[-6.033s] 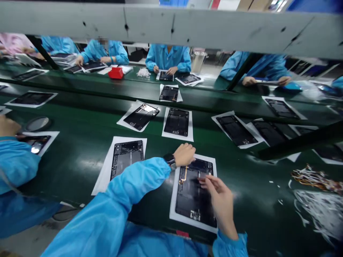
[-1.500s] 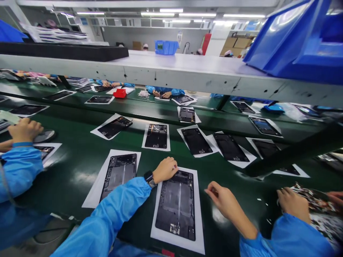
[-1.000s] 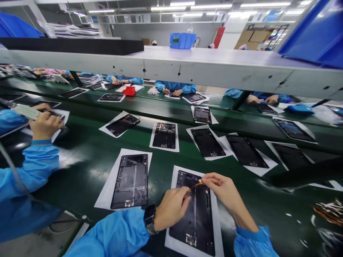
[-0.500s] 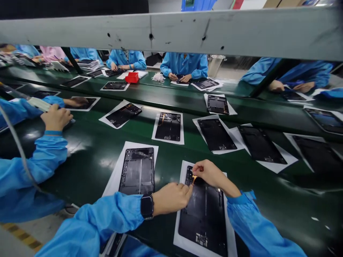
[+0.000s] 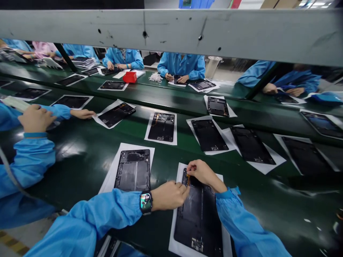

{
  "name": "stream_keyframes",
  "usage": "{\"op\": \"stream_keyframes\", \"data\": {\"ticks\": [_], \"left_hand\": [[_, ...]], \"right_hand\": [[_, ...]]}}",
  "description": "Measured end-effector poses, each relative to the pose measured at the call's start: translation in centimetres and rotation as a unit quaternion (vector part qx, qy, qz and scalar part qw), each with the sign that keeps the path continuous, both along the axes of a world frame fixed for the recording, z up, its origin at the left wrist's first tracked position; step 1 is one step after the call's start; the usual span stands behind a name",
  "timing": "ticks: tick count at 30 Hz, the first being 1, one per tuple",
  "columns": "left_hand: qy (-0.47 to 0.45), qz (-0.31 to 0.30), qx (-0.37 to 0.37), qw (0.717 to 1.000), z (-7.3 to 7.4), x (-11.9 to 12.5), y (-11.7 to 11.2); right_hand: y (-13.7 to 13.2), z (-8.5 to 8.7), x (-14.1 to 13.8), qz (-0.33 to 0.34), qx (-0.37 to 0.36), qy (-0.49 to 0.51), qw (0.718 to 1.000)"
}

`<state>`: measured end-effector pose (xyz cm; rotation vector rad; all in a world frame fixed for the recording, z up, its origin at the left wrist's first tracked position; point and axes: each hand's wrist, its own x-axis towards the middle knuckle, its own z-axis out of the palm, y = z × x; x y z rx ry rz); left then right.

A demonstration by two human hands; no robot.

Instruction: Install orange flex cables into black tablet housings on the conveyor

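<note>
Directly before me a black tablet housing (image 5: 199, 221) lies on a white sheet (image 5: 175, 233), its inner side up. My right hand (image 5: 200, 172) is over the upper left corner of the housing, fingers pinched on the top of a small orange flex cable (image 5: 188, 180). My left hand (image 5: 170, 195), with a smartwatch (image 5: 146, 202) on its wrist, reaches in from the left. Its fingers are closed at the lower part of that cable; the fingertips are partly hidden. Left of it, a second tablet housing (image 5: 134, 171) rests on its own sheet.
Several more housings on sheets lie along the green bench (image 5: 88, 153), one with an orange cable (image 5: 154, 120). A co-worker's hand (image 5: 36, 117) holds a pale tool at left; another hand (image 5: 83, 114) touches a sheet. A grey beam (image 5: 171, 34) crosses above. A red bin (image 5: 130, 77) stands opposite.
The view has shifted slightly to the right. Both my hands stay at the orange flex cable. At left, a co-worker's hand has moved from one housing to the sheet of another. My watch face has lit up.
</note>
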<state>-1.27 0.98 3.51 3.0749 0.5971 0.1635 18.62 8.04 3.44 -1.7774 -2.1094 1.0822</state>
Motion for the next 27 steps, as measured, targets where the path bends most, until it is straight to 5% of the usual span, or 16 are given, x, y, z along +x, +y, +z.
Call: {"op": "stream_keyframes", "data": {"ticks": [13, 27], "left_hand": [[-0.13, 0.124, -0.052, 0.982, -2.5, 0.2, -1.7], [-0.162, 0.109, -0.059, 0.979, -3.5, 0.1, -1.4]], "right_hand": [[4.5, -0.3, 0.0, 0.003, -0.094, -0.139, 0.986], [-2.1, 0.5, 0.0, 0.055, 0.108, -0.191, 0.974]]}}
